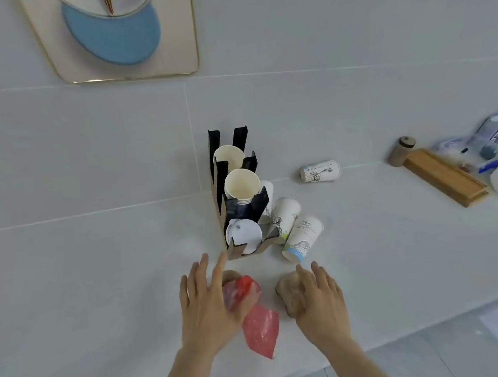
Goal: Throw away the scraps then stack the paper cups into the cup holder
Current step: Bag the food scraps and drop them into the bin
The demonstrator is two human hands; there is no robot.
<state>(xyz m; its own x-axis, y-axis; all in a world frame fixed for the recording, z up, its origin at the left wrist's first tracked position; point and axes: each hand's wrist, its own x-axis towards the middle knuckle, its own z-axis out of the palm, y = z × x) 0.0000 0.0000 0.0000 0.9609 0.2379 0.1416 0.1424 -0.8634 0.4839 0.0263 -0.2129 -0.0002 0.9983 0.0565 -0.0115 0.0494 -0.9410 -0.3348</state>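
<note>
A black and brown cup holder (222,191) stands mid-counter with stacked cups in two slots and white lids (244,234) in the front slot. Three printed paper cups (302,238) lie beside its right side, and another cup (320,171) lies farther right. My left hand (206,308) hovers with fingers spread over a red plastic scrap (255,315), touching its upper part. My right hand (319,297) rests with spread fingers on a crumpled brown paper scrap (291,293).
A wooden tray (444,177) and a small round wooden jar (402,150) sit at the right with several blurred packets behind them. A framed picture (123,33) hangs on the wall. The counter's front edge runs diagonally at lower right.
</note>
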